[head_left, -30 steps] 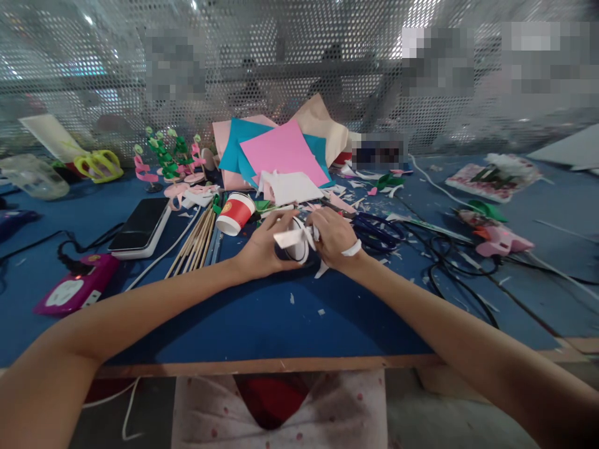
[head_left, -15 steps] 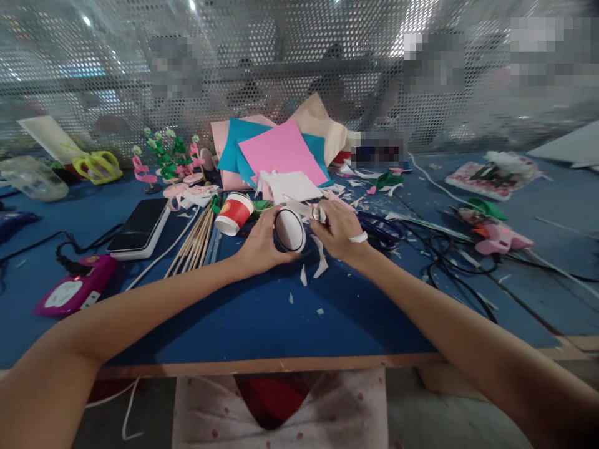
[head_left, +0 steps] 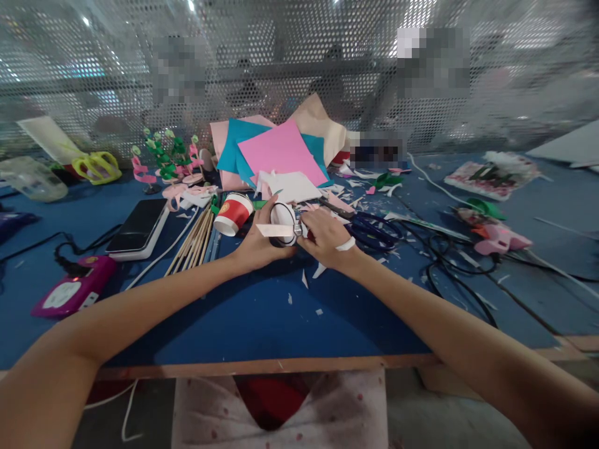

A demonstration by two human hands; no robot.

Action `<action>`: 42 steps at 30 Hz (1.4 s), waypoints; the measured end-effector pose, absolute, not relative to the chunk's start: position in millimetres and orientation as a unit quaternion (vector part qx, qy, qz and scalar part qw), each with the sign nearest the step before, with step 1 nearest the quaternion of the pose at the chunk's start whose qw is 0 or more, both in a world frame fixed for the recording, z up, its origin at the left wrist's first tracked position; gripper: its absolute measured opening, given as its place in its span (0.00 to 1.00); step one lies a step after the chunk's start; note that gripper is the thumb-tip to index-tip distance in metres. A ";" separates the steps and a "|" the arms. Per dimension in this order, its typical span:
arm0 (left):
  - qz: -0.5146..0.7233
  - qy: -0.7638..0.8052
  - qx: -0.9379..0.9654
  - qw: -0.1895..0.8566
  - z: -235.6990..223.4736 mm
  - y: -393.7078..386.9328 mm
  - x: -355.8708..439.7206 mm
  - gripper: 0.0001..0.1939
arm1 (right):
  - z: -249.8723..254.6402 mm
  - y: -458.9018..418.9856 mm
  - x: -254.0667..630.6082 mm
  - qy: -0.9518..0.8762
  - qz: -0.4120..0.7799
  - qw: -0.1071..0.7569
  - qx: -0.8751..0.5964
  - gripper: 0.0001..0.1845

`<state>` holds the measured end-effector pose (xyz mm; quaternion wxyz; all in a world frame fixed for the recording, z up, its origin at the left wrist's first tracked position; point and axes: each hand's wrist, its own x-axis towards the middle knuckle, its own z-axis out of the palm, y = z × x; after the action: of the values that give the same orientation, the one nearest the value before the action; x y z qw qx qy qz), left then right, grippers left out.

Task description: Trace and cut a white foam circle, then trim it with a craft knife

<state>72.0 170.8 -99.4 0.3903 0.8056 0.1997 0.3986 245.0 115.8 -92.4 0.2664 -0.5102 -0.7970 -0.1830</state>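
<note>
My left hand (head_left: 262,246) is wrapped around a paper cup (head_left: 282,214) with a white inside and a dark rim, its mouth tilted up toward me. My right hand (head_left: 325,237) is closed on a utility knife (head_left: 276,231); its broad pale blade points left across the cup's mouth, and most of its handle is hidden in my fingers. Whether the blade touches the cup, I cannot tell. Just left of my left hand a red and white paper cup (head_left: 234,214) lies tilted. Dark blue-handled scissors (head_left: 374,231) rest to the right of my right hand.
Wooden sticks (head_left: 191,240), a black-topped device (head_left: 140,227) and a purple power strip (head_left: 75,284) lie at left. Coloured paper sheets (head_left: 283,149) are piled behind the hands, among paper scraps. A pink glue gun (head_left: 503,240) and black cables (head_left: 449,268) lie at right.
My right hand has moved left and slightly down, bringing the knife blade from the cup's upper right edge across its mouth. My left hand and the cup have shifted slightly left.
</note>
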 end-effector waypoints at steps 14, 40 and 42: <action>0.419 0.246 0.760 0.432 -88.7 162.7 72.6 0.40 | -84.6 120.9 263.6 -0.799 -0.201 0.286 -0.490 0.05; 0.407 0.233 0.756 0.457 -87.5 160.6 72.9 0.43 | -85.7 122.0 267.5 -0.797 -0.205 0.297 -0.484 0.02; 0.399 0.235 0.756 0.464 -87.5 160.5 72.6 0.44 | -85.3 121.6 267.1 -0.797 -0.204 0.294 -0.487 0.03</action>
<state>72.6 160.5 -87.5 0.4636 0.7556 0.2347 0.3987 267.1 121.6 -85.3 0.2943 -0.4867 -0.7968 -0.2040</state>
